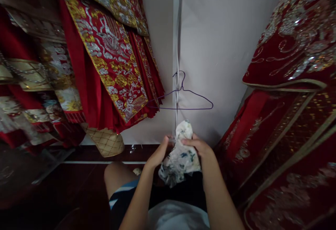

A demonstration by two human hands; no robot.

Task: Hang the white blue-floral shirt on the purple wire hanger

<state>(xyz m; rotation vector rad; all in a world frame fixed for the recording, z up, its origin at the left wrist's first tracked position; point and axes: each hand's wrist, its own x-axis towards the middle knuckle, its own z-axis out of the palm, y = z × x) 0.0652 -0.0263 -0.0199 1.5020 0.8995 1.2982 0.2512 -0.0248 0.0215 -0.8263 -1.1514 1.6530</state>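
Observation:
A crumpled white cloth (183, 156) with a blue and green floral print is bunched up above my lap. My right hand (198, 144) grips its upper right side, the thumb lying on top of the fabric. At the cloth's left edge is my left hand (159, 151), its thumb pointing up and its fingers curled against the fabric, partly hidden and blurred. A thin purple wire hanger (194, 108) hangs beyond my hands, nothing on it. Behind the hanger, a narrow pale strap (177, 48) runs down the wall to near the cloth's top.
Red garments with gold and silver embroidery (112, 55) hang on the left. Dark red beaded garments (296, 48) hang close on the right. A quilted gold piece (105, 141) dangles low on the left. A pale metal rail (105, 162) runs near the dark floor.

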